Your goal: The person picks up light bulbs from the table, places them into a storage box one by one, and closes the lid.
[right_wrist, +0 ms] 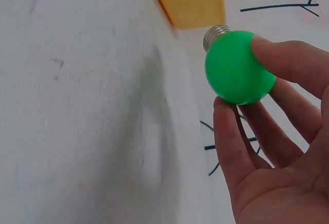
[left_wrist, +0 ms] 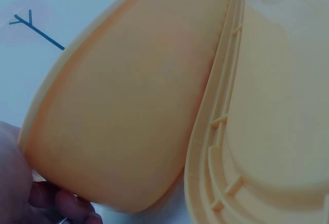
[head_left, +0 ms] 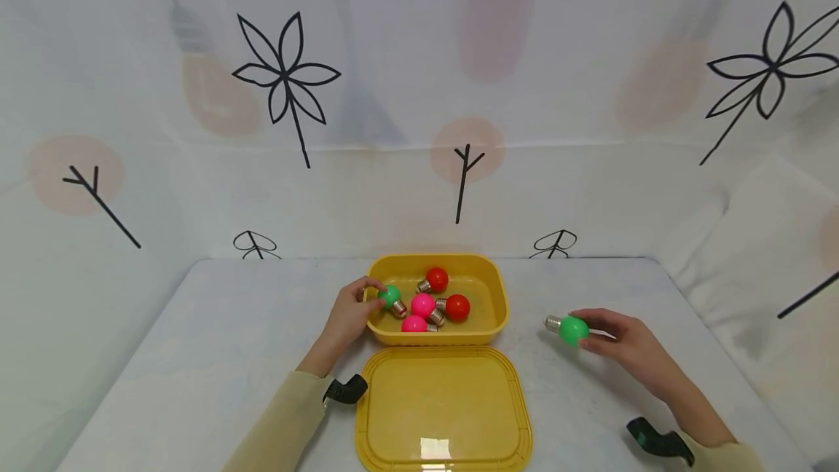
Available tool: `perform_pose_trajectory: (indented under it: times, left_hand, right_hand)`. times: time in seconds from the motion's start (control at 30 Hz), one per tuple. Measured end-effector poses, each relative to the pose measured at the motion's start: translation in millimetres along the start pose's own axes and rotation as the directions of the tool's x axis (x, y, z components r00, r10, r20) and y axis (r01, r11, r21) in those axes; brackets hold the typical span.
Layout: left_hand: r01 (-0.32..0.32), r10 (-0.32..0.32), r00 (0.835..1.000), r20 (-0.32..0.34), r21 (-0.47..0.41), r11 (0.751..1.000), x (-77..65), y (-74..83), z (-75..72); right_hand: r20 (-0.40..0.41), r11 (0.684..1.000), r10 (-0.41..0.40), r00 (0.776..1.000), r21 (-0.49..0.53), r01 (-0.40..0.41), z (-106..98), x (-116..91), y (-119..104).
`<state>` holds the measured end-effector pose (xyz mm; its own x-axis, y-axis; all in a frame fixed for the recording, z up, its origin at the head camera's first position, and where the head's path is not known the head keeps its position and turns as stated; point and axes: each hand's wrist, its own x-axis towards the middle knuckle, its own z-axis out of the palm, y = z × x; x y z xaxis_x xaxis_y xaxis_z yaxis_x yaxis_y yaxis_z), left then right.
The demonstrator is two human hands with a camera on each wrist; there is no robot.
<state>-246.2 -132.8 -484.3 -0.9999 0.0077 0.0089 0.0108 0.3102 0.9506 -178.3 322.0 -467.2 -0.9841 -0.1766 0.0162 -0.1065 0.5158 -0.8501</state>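
At the left end of the yellow plastic box (head_left: 483, 323), my left hand (head_left: 347, 319) reaches over the rim. Its thumb and forefinger pinch a green light bulb (head_left: 390, 296) inside, its metal base pointing down and right. The left wrist view shows curled fingers (left_wrist: 74, 206) by the box's outer wall (left_wrist: 118, 106); that bulb is hidden there. Right of the box, my right hand (head_left: 623, 347) holds another green light bulb (right_wrist: 239, 69) above the table by its round end, metal screw base pointing left in the head view.
Inside the box lie red bulbs (head_left: 457, 307) and pink bulbs (head_left: 422, 304). A flat yellow lid (head_left: 442, 399) lies directly in front of the box. White table surface (head_left: 216, 355) extends to both sides. A patterned cloth (head_left: 393, 195) stands behind.
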Motion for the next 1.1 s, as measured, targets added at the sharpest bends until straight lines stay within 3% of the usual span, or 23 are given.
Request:
perform_pose_trajectory:
  times: [1.1]
  left_hand:
    - [0.016,-0.016,1.0,-0.011,0.019,1.0,0.6,-0.3,1.1]
  right_hand:
    - [-0.011,0.998,-0.061,0.998,0.019,0.061,17,29,-28]
